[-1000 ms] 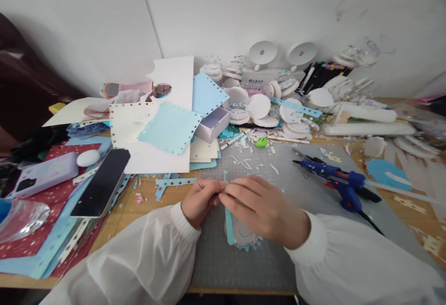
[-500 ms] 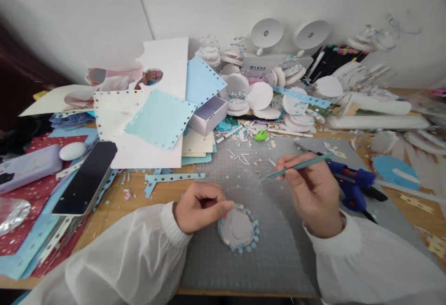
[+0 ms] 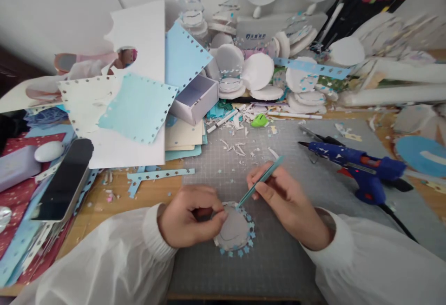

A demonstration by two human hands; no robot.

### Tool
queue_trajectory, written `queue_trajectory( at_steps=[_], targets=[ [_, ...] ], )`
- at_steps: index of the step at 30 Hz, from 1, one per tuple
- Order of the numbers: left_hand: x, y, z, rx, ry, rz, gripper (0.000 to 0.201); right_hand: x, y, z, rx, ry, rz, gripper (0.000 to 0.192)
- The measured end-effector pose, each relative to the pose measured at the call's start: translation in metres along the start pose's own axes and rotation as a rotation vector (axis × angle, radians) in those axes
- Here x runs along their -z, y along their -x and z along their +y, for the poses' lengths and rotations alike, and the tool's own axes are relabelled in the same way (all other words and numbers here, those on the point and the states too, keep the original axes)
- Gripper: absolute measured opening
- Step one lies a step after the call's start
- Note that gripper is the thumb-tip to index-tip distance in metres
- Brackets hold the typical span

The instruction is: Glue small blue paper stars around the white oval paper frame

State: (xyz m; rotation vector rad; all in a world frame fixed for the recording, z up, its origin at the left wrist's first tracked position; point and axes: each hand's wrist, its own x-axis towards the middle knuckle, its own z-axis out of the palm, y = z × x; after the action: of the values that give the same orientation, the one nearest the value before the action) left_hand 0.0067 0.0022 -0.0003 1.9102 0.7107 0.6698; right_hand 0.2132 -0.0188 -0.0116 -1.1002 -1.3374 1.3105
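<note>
Pinching with curled fingers, the left hand (image 3: pixel 190 216) grips the left edge of a round pale-grey paper disc trimmed with small blue stars (image 3: pixel 234 229), which lies flat on the grey gridded cutting mat (image 3: pixel 278 258). The right hand (image 3: pixel 287 202), just right of the disc, is closed around a thin teal strip or stick (image 3: pixel 259 182), held slantwise between thumb and fingers so that its lower tip touches the disc's upper edge; whether it is paper or a tool cannot be told. Well to the right of the disc, a blue hot glue gun (image 3: pixel 355 165) lies on the mat with its nozzle pointing left, its black cord trailing toward the near edge. Beyond the disc, white paper scraps (image 3: pixel 237 147) and a small green object (image 3: pixel 259 120) are scattered on the mat. Up and to the left of the disc sits a small open lavender cardboard box (image 3: pixel 194 100), with a light blue square sheet with punched edges (image 3: pixel 137 109) beside it. Left of the disc, a blue star-punched paper strip (image 3: pixel 160 175) lies on the wooden table (image 3: pixel 118 212), and further left a black phone (image 3: pixel 62 179) rests on red and blue paper. Stacks of white round discs (image 3: pixel 258 70) stand far behind the disc.
</note>
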Motion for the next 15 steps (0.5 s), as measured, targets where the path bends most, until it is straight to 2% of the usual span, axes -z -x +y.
queue_trajectory(
  at_steps=[15],
  targets=[
    [0.0004,-0.0009,-0.0003,-0.011,-0.010,0.001,0.020,-0.0051,-0.0007,-0.0011,-0.034,0.035,-0.011,0.007]
  ],
)
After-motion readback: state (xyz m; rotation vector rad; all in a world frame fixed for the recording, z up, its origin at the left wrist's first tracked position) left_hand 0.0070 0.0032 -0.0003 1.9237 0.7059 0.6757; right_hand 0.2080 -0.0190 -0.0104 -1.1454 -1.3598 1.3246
